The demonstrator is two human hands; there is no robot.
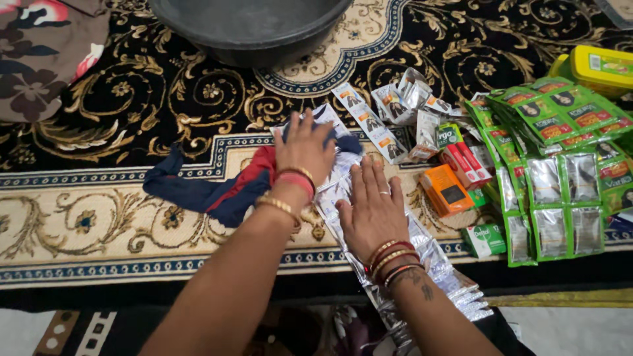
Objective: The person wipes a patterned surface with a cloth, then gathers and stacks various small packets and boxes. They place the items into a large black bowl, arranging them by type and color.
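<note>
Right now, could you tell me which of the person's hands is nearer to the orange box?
The right hand: it lies flat on the silver sachet strip, just left of the orange box. The left hand rests farther left, on the cloth.

basin [250, 26] x1 | cloth [211, 191] x1 | orange box [446, 190] x1 | hands x2

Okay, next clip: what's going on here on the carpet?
A person kneels over a patterned black-and-gold carpet. The left hand presses a crumpled navy-and-red cloth onto a long silver foil strip of sachets, while the right hand lies flat on the same strip, fingers spread. To the right lie green sachet strips, a small orange box and a yellow plastic tub. A dark grey basin stands at the top.
</note>
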